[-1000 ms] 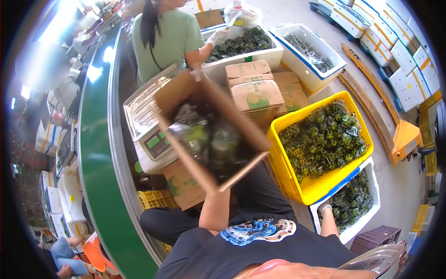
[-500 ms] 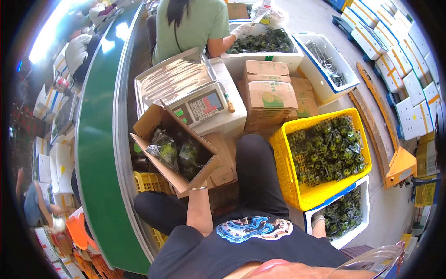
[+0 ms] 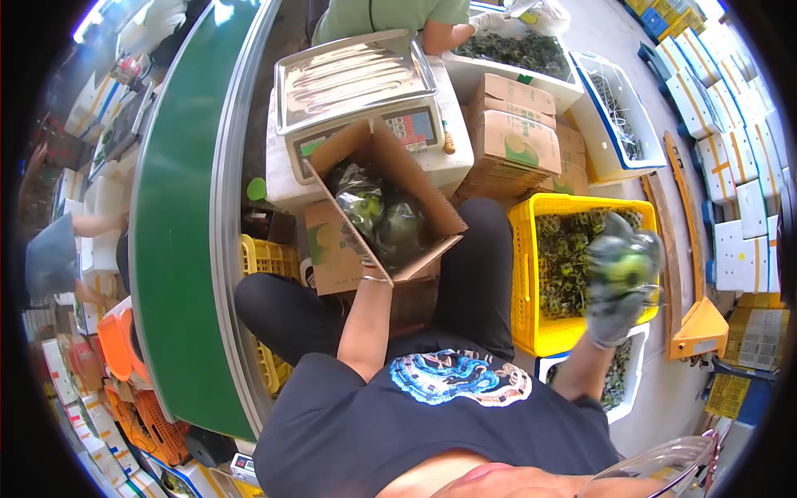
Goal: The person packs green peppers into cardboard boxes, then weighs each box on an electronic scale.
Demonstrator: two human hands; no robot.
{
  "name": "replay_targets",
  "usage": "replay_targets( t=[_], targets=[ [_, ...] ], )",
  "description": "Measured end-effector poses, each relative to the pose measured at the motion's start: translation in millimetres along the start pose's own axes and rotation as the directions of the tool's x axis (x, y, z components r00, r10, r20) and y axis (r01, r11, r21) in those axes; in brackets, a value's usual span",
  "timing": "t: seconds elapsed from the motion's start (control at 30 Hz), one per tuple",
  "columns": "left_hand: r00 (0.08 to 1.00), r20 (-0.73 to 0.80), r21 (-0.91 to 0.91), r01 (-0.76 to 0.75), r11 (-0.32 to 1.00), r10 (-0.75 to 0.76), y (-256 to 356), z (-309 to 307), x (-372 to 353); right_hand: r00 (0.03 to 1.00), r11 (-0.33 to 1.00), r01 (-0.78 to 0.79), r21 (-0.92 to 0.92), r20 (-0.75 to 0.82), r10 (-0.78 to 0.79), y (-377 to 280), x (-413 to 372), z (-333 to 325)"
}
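Note:
My left hand (image 3: 375, 267) supports an open cardboard box (image 3: 444, 220) at its near lower edge, tilted in front of the scale; its fingers are mostly hidden by the box. Inside lie clear plastic bags of green produce (image 3: 374, 207). My right hand (image 3: 614, 319), in a pale glove, is raised over the near right of the yellow basket (image 3: 521, 286), closed on another clear bag of green produce (image 3: 624, 267), blurred by motion. Dark green bagged produce (image 3: 560, 266) fills the basket. Below it stands a white foam box (image 3: 638, 361) with more of the same.
A metal-topped scale (image 3: 357, 79) rests on a white box ahead. Folded cartons (image 3: 519, 137) are stacked beside it. A green conveyor belt (image 3: 178, 249) runs along my left. Another person (image 3: 382, 21) works at a foam box ahead. An orange pallet jack (image 3: 699, 328) stands right.
My right hand has come up out of the white foam box with a bag of green produce. The cardboard box now appears further right and overlaps the scale's front; the view has shifted.

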State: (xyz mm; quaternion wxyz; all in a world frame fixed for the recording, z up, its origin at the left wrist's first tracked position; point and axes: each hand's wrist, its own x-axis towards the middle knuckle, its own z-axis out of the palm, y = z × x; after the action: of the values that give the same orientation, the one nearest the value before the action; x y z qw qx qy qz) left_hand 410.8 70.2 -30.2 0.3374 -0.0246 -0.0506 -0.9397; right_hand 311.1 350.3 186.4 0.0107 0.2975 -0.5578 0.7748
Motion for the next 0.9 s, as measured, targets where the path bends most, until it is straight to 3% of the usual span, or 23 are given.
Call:
replay_targets(
  t=[0.1,0.13,0.17,0.23,0.3,0.37,0.4,0.47,0.53,0.57,0.6,0.67,0.7,0.8,0.83,0.9],
  targets=[
    [1.0,-0.012,0.024,-0.022,0.999,0.023,0,2,-3,0.933,0.998,0.009,0.065,0.359,-0.031,15,24,105],
    [0.999,-0.014,0.033,-0.036,0.999,0.037,2,3,-3,0.882,0.995,0.067,-0.069,0.471,-0.027,21,34,127],
    [0.998,-0.019,0.042,-0.051,0.998,0.052,3,4,-3,0.768,0.844,0.37,-0.388,0.639,-0.042,28,51,139],
    [0.995,-0.027,0.063,-0.095,0.994,0.097,10,4,-1,0.734,0.631,0.419,-0.652,0.653,0.187,51,51,156],
    [0.988,-0.043,0.099,-0.147,0.984,0.152,20,3,1,0.852,0.626,0.388,-0.677,0.522,0.037,43,45,145],
    [0.974,-0.065,0.15,-0.204,0.968,0.215,31,-3,7,0.869,0.732,0.283,-0.62,0.488,0.077,64,37,112],
    [0.968,-0.074,0.178,-0.224,0.958,0.24,34,-6,12,0.848,0.847,-0.027,-0.53,0.437,0.301,81,26,98],
    [0.953,-0.096,0.279,-0.253,0.927,0.289,32,-15,24,0.749,0.837,-0.371,-0.403,0.402,0.526,102,4,95],
    [0.934,-0.103,0.441,-0.264,0.858,0.341,18,-23,34,0.759,0.866,-0.102,-0.49,0.524,0.386,115,-5,124],
    [0.918,-0.085,0.567,-0.275,0.776,0.387,7,-27,36,0.759,0.903,-0.062,-0.425,0.568,0.319,145,-17,134],
    [0.902,-0.06,0.671,-0.28,0.686,0.427,3,-28,42,0.806,0.912,-0.092,-0.4,0.508,0.304,186,-29,146],
    [0.876,0.047,0.789,-0.328,0.52,0.481,22,-16,65,0.791,0.898,-0.196,-0.393,0.478,0.382,189,-1,171],
    [0.881,0.116,0.771,-0.371,0.518,0.459,49,-6,83,0.723,0.865,-0.273,-0.422,0.504,0.474,177,26,170],
    [0.936,0.29,0.467,-0.321,0.824,0.2,134,68,143,0.784,0.942,-0.275,-0.192,0.523,0.335,157,97,184],
    [0.892,0.423,0.448,-0.356,0.82,0.157,151,94,159,0.793,0.961,-0.173,-0.214,0.548,0.265,170,124,185],
    [0.939,0.335,0.259,-0.019,0.966,-0.072,187,99,191,0.765,0.953,-0.004,-0.302,0.613,0.198,227,179,191]
  ],
)
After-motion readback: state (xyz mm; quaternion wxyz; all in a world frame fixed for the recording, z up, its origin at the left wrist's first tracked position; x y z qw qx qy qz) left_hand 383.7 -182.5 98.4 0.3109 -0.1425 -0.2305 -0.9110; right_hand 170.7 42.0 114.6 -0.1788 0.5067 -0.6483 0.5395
